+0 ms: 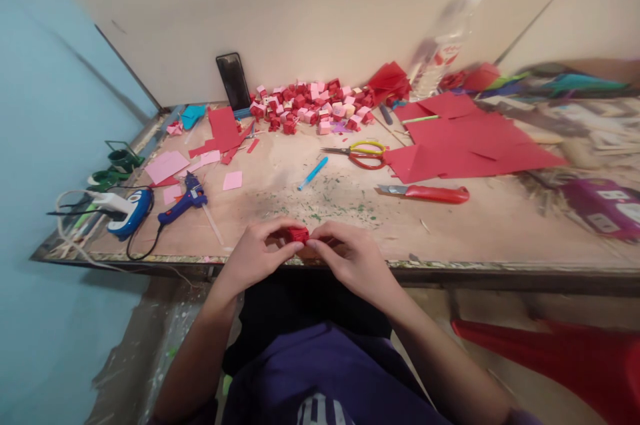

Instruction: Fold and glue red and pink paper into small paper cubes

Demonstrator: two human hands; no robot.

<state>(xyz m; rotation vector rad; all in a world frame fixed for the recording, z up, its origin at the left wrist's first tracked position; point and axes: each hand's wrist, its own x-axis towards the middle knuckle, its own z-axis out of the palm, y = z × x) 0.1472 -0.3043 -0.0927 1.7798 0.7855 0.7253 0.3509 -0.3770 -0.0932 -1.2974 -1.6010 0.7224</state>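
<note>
Between my two hands, just above the table's front edge, is a small red folded paper piece (299, 235). My left hand (257, 248) pinches it from the left with thumb and fingers. My right hand (347, 251) is closed at its right side, thumb and fingertips pressed together on it. The fingers cover part of the piece. Beyond my hands lie a blue pen (313, 173), scissors (357, 153) with yellow and orange handles, and a red utility knife (425, 193) with its blade showing. A pile of small red and pink paper cubes (310, 105) sits at the back.
On the left are a blue glue gun (185, 201), a blue power strip (131, 213) with cords, and pink paper squares (167, 167). A black phone (233, 81) leans on the wall. Red paper sheets (475, 138), a plastic bottle (443, 51) and a purple box (603, 208) are right.
</note>
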